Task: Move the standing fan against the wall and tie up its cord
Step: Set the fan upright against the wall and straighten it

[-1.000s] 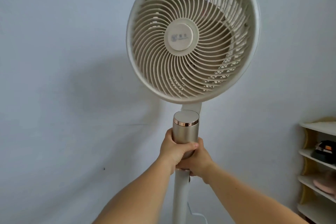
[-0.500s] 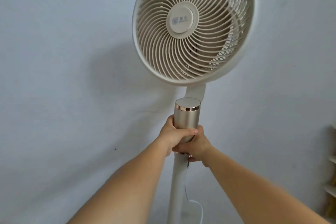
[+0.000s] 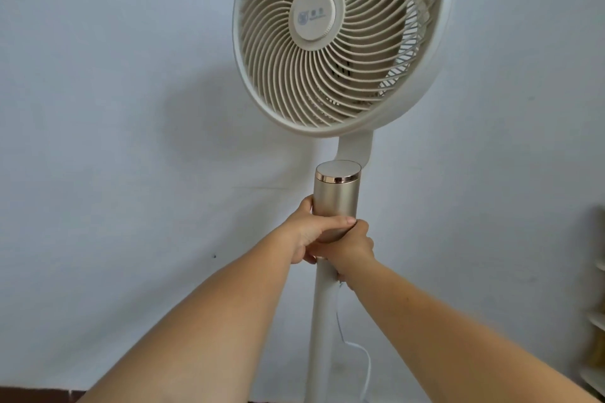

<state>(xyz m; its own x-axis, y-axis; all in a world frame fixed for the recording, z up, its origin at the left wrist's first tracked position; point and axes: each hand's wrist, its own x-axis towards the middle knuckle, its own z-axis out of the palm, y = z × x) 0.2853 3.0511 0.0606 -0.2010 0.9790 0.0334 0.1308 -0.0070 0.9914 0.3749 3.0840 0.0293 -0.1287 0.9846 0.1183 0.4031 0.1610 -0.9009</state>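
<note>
The fan [image 3: 340, 42] stands close in front of the wall [image 3: 114, 108], its shadow falling on the paint just left of the head. Whether the base touches the wall cannot be told, as the base is out of view below the frame. Judging by this, the move looks nearly done or done, but the fan has not been let go.

Both hands are clamped on the fan's gold collar [image 3: 336, 196] at the top of the pole [image 3: 322, 321]. The left hand [image 3: 311, 232] wraps it from the left, thumb across the front. The right hand [image 3: 352, 249] grips just below and to the right, the two hands touching.

The cord [image 3: 358, 350] hangs loose behind the pole on its right side, looping down toward the floor. It is not gathered or tied, so that part of the task is still to do.

The fan's long axis runs upright along the pole, with a slight lean that may be only the wide lens. The grille faces out from the wall toward the person, turned a little to the person's left and tilted slightly upward.

A shelf [image 3: 597, 321] shows at the right edge.
</note>
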